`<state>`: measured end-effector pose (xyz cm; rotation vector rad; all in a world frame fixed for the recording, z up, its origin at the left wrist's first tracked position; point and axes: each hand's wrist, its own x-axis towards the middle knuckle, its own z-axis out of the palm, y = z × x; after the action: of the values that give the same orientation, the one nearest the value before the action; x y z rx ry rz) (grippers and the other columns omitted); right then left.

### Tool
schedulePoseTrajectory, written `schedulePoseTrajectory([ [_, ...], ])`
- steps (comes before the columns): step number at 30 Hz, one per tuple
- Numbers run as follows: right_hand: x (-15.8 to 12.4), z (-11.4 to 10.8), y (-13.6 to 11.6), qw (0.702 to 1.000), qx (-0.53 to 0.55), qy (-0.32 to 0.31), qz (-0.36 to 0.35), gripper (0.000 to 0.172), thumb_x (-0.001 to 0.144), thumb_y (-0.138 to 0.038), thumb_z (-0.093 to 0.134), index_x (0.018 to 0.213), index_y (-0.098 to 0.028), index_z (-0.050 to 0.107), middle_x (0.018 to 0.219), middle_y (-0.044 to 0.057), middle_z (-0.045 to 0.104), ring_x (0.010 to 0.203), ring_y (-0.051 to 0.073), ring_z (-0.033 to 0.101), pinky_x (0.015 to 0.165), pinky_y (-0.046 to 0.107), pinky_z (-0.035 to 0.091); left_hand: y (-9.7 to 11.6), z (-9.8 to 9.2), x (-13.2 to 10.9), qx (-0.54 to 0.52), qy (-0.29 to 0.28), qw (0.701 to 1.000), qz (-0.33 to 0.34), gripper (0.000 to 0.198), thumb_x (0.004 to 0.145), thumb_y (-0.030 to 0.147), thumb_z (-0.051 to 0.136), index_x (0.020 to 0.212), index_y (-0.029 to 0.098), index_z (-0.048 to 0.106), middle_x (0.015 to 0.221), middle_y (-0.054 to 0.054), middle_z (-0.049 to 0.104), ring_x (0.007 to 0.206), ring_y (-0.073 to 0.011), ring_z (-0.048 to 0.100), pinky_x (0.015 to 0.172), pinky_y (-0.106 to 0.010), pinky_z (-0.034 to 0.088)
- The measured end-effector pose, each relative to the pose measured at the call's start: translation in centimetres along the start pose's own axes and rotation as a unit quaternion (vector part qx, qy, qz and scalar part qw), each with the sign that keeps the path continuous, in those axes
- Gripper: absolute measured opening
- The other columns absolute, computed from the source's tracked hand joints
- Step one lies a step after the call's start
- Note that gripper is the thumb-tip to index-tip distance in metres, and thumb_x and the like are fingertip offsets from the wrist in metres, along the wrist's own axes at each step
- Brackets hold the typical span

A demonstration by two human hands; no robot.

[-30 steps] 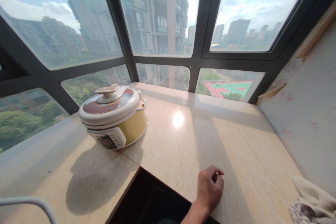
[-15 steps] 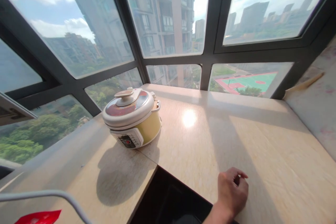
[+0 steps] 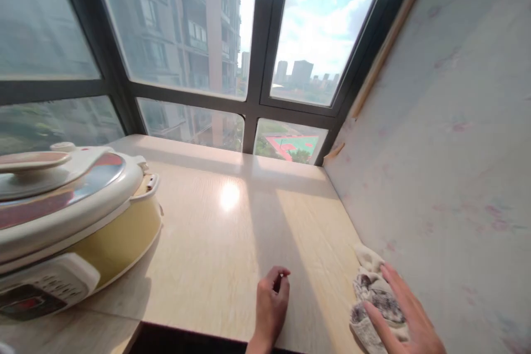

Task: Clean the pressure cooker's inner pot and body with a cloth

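Note:
My left hand (image 3: 271,304) rests just above or on the wooden-look countertop (image 3: 215,249), near its front edge. Its fingers curl in loosely toward the thumb, and I see nothing between them. At the lower right, my right hand (image 3: 415,315) is on a bunched cloth (image 3: 379,301), pale with dark grey patches. Thumb and fingers lie on either side of the cloth, pressing it beside the wall. Part of the cloth is hidden under the palm.
On the left stands a yellow and white electric cooker (image 3: 120,243) with its lid on. A patterned wall (image 3: 448,149) borders the counter on the right. Dark-framed windows (image 3: 253,83) run along the back. Below the front edge is a dark opening (image 3: 174,340).
The view has swung right and the cooker now looks larger at the left edge. My right hand and the cloth have come into view. My left hand keeps its curled shape.

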<state>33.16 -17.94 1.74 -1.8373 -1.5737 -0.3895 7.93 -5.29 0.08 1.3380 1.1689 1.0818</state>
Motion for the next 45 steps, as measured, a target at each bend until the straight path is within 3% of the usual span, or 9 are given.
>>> schedulePoseTrajectory([
  [4,-2.5,1.9,2.3,0.980,-0.193,-0.050,0.000,0.077,0.097,-0.051,0.051,0.163,-0.023,0.022,0.153,0.021,0.050,0.132,0.042,0.056,0.094,0.056,0.054,-0.7,-0.3,0.6,0.010,-0.023,1.000,0.000,0.035,0.083,0.049,0.055,0.084,0.018,0.072,0.056,0.001,0.054,0.052,-0.0145,0.046,0.052,-0.025,0.037],
  [7,-3.0,3.9,2.0,0.976,-0.210,-0.049,-0.008,0.078,0.097,-0.043,0.050,0.164,-0.020,0.017,0.162,0.022,0.038,0.145,0.042,0.043,0.107,0.058,0.044,-1.1,-0.4,0.7,0.016,-0.036,0.999,-0.012,0.040,0.083,0.054,0.056,0.085,0.018,0.072,0.057,0.001,0.053,0.051,-0.0141,0.044,0.050,-0.024,0.036],
  [10,-0.9,5.6,1.8,0.980,-0.191,-0.047,-0.039,0.070,0.097,-0.034,0.050,0.161,-0.018,0.026,0.162,0.020,0.039,0.149,0.038,0.038,0.114,0.056,0.036,-1.3,-0.5,0.6,0.019,-0.038,0.999,-0.023,0.042,0.082,0.056,0.056,0.087,0.018,0.072,0.056,0.002,0.050,0.049,-0.0139,0.043,0.048,-0.024,0.036],
  [16,5.8,9.2,3.7,0.983,-0.159,-0.082,-0.048,0.052,0.094,-0.031,0.051,0.143,-0.014,0.055,0.159,0.020,0.044,0.148,0.036,0.038,0.116,0.054,0.032,-1.4,-0.4,0.5,0.013,-0.033,0.999,-0.028,0.041,0.083,0.057,0.058,0.088,0.018,0.071,0.057,0.002,0.050,0.050,-0.0140,0.043,0.047,-0.023,0.037],
  [20,7.9,10.9,3.5,0.984,-0.163,-0.054,-0.038,0.043,0.094,-0.025,0.050,0.134,-0.011,0.062,0.154,0.021,0.051,0.145,0.035,0.042,0.116,0.052,0.032,-1.7,-0.2,0.5,0.013,-0.023,0.999,-0.021,0.042,0.085,0.058,0.057,0.087,0.018,0.072,0.056,0.002,0.048,0.050,-0.0135,0.041,0.047,-0.023,0.035],
  [30,7.2,11.4,3.7,0.987,-0.136,0.031,-0.080,0.035,0.094,-0.022,0.049,0.124,-0.015,0.067,0.140,0.017,0.064,0.131,0.032,0.055,0.110,0.048,0.038,-1.5,-0.1,0.4,0.017,-0.011,1.000,-0.022,0.047,0.083,0.063,0.060,0.082,0.017,0.071,0.053,0.004,0.041,0.048,-0.0127,0.039,0.047,-0.024,0.033],
  [39,6.9,11.2,3.7,0.980,-0.136,0.058,-0.134,0.033,0.097,-0.028,0.046,0.118,-0.013,0.067,0.131,0.019,0.068,0.122,0.033,0.062,0.103,0.049,0.043,-1.0,0.2,0.1,0.001,-0.017,1.000,-0.017,0.030,0.085,0.043,0.056,0.082,0.016,0.070,0.055,0.005,0.036,0.053,-0.0116,0.033,0.052,-0.024,0.025],
  [45,6.3,10.0,2.4,0.988,-0.086,0.064,-0.112,0.029,0.096,-0.028,0.047,0.107,-0.018,0.072,0.128,0.018,0.070,0.121,0.036,0.063,0.103,0.055,0.044,-0.4,0.2,-0.1,-0.025,-0.018,0.999,-0.016,0.025,0.086,0.037,0.055,0.083,0.016,0.069,0.056,0.005,0.037,0.055,-0.0118,0.033,0.053,-0.024,0.025],
])
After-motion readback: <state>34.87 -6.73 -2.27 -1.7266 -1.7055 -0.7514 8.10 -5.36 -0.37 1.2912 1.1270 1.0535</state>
